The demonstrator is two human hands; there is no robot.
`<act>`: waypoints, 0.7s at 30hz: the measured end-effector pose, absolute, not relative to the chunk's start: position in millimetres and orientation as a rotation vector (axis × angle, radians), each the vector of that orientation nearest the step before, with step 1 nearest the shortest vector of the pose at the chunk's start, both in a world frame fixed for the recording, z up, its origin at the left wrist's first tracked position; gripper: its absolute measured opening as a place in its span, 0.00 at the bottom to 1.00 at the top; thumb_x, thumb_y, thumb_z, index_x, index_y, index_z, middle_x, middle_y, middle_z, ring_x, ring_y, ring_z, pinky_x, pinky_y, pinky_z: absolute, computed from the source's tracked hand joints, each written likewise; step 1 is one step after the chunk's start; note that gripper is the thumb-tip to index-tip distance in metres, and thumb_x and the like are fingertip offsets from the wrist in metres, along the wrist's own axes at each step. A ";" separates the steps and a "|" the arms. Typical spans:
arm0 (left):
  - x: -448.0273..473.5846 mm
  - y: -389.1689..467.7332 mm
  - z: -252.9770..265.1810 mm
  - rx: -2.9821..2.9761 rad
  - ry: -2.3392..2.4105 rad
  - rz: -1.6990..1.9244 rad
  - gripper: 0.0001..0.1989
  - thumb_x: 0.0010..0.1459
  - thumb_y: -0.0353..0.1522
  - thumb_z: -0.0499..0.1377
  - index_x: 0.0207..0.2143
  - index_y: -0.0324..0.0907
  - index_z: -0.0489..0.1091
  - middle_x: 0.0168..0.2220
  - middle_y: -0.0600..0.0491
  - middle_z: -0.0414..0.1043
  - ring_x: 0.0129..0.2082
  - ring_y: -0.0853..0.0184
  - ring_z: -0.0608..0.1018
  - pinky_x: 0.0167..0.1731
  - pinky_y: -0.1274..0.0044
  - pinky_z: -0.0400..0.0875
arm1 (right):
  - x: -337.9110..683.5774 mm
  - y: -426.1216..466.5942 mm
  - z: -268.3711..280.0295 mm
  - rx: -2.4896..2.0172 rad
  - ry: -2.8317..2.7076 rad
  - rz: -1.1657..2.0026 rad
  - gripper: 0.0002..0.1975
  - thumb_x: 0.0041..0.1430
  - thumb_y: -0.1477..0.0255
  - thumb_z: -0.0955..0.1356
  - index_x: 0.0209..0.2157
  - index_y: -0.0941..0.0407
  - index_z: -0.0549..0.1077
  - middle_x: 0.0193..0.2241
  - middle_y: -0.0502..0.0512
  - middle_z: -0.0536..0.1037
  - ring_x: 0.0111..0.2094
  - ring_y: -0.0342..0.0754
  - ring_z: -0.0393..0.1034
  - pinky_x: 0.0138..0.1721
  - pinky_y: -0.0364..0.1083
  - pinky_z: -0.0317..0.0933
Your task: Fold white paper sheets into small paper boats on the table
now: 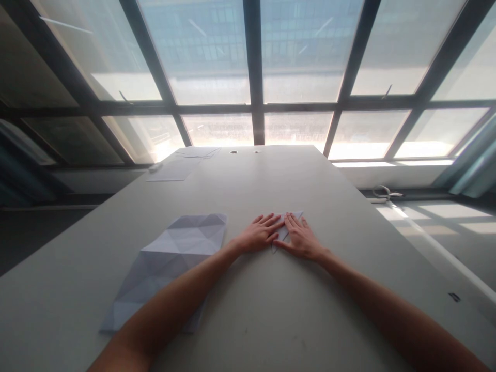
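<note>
A small folded piece of white paper [283, 233] lies flat on the white table, mostly covered by my hands. My left hand [259, 234] rests on its left side, palm down with the fingers stretched out. From the right, my right hand [301, 237] presses on the same paper, its fingers extended and the thumb pointing left. The fingertips of both hands almost meet over it. A pointed corner shows beyond my right fingers. To the left, a larger creased sheet of paper [180, 238] with raised fold lines lies partly under my left forearm.
The white table [294, 181] reaches toward a row of windows [294, 51]. Flat paper sheets [170, 170] lie at its far left, and two round holes sit near the far edge. A pale coiled cable [382, 194] is beyond the right edge.
</note>
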State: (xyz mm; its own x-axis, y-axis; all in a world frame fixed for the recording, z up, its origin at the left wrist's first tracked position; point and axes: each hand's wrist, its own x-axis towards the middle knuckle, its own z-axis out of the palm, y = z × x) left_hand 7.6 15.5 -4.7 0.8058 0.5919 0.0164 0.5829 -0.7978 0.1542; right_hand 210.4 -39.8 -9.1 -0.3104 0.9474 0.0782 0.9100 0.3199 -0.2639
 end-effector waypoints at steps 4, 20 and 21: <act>7.2 14.1 -2.2 2.840 0.945 0.108 0.26 0.70 0.47 0.38 0.68 0.58 0.45 0.70 0.58 0.40 0.69 0.62 0.46 0.65 0.63 0.40 | 225.7 -27.4 -9.9 -1.780 -2.333 0.234 0.45 0.63 0.44 0.50 0.68 0.64 0.48 0.68 0.65 0.46 0.69 0.55 0.36 0.66 0.59 0.28; 7.6 12.6 1.1 2.819 0.942 0.133 0.26 0.69 0.46 0.41 0.68 0.58 0.48 0.70 0.58 0.42 0.69 0.60 0.49 0.65 0.63 0.41 | 241.6 -16.3 -18.7 -1.952 -2.141 0.166 0.31 0.69 0.60 0.53 0.66 0.63 0.52 0.68 0.66 0.50 0.68 0.54 0.40 0.65 0.62 0.33; 7.6 12.6 1.0 2.818 0.941 0.135 0.26 0.69 0.46 0.42 0.67 0.58 0.48 0.70 0.58 0.43 0.69 0.60 0.49 0.65 0.62 0.41 | 242.0 -16.4 -18.6 -1.948 -2.141 0.170 0.31 0.69 0.60 0.53 0.66 0.63 0.52 0.67 0.66 0.50 0.68 0.54 0.40 0.65 0.62 0.33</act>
